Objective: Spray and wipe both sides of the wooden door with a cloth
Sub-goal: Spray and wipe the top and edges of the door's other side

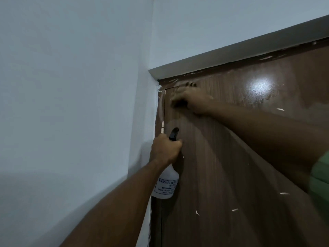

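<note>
The brown wooden door [231,175] fills the right half of the head view, glossy, with white paint flecks and a bright light reflection near its top. My left hand [165,148] grips the neck of a white spray bottle [167,184] with a black trigger head, held close to the door's left edge. My right hand [188,98] is raised and blurred, pressed against the door's top left corner. A dark cloth [179,104] shows under its fingers, mostly hidden by the hand.
A pale blue wall [71,104] runs along the left, meeting the door frame [231,52] at the corner. A metal hinge [162,126] sits on the door's left edge just above the bottle. A green sleeve [320,175] shows at far right.
</note>
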Motion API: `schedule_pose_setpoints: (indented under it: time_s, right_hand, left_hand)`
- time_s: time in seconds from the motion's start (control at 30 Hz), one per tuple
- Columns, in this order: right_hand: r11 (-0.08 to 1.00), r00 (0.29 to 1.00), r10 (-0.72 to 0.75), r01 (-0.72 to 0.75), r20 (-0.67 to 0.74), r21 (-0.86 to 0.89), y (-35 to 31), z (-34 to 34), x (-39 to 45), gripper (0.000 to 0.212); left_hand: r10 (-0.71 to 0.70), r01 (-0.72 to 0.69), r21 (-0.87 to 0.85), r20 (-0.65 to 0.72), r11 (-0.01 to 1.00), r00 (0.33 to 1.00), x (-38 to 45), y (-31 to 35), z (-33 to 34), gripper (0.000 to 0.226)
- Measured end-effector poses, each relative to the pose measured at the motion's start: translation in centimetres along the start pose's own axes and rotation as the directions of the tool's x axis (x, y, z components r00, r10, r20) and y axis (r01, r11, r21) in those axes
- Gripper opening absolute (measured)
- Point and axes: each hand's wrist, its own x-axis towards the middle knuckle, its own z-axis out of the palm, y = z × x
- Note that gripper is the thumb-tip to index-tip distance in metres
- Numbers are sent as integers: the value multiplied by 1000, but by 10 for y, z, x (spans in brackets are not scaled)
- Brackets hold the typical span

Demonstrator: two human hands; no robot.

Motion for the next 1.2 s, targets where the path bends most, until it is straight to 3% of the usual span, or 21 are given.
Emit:
schedule_pose_setpoints:
  time_s: [0.07, 0.1, 0.17, 0.27, 0.33, 0.4, 0.47, 0.57, 0.67, 0.83, 0.93, 1.03, 1.07, 1.13, 1.2]
  right_hand:
    - [989, 983, 144, -141, -115, 34, -4, 8, -4, 51]
    - [992, 987, 119, -113, -112, 58, -17, 17, -15, 44]
    - [994, 998, -67, 68, -11, 86, -45, 38, -50, 36]
    - [963, 935, -270, 258, 229, 81, -45, 34, -67, 39]
    - [979, 954, -200, 186, 224, 85, -33, 16, -47, 39]
    - [994, 998, 26, -31, 49, 109, -23, 11, -33, 41]
    - [982, 985, 171, -169, -17, 88, -32, 18, -35, 47]
    - [996, 990, 56, -65, 132, 65, -47, 22, -46, 51]
    - [992, 978, 44, -67, 204, 109, -44, 13, -41, 63]
    - [977, 988, 137, -147, 70, 158, -67, 32, -63, 55]
    - [976, 984, -83, 49, 155, 212, -93, 52, -95, 42]
    - [964, 907, -262, 226, 331, 141, -87, 42, -102, 38]
    - [974, 924, -223, 200, 311, 102, -77, 35, -93, 37]
    - [998, 988, -12, 2, 152, 67, -57, 21, -70, 37]
    - [980, 982, 190, -188, -16, 68, -52, 23, -64, 45]
  left_hand:
    - [11, -11, 8, -11, 1000, 1000, -2, 0, -4, 24]
    - [13, -12, 18, -27, 1000, 1000, -3, -1, -6, 24]
    - [21, -20, 35, -37, 999, 999, -8, -5, -11, 25]
    - [33, -33, 69, 6, 997, 999, -18, -6, -15, 22]
    - [29, -30, 65, 14, 997, 999, -23, -5, -19, 23]
    - [16, -17, 58, 5, 998, 1000, -25, -5, -22, 25]
    - [-10, 10, 58, 3, 998, 1000, -27, -6, -25, 26]
    - [-38, 29, 157, 60, 987, 997, -27, -7, -28, 18]
    - [-44, 18, 234, 107, 972, 993, -29, -5, -31, 18]
    - [5, -9, 126, 37, 992, 999, -32, -3, -36, 24]
    - [-6, 7, 24, -56, 1000, 998, -33, -2, -41, 27]
    - [29, -29, 7, -22, 1000, 999, -35, 2, -41, 29]
    - [45, -45, -3, -5, 999, 999, -36, 6, -40, 29]
    - [48, -48, -27, -10, 998, 999, -34, 10, -38, 31]
    - [37, -39, -41, -42, 998, 998, -31, 12, -37, 33]
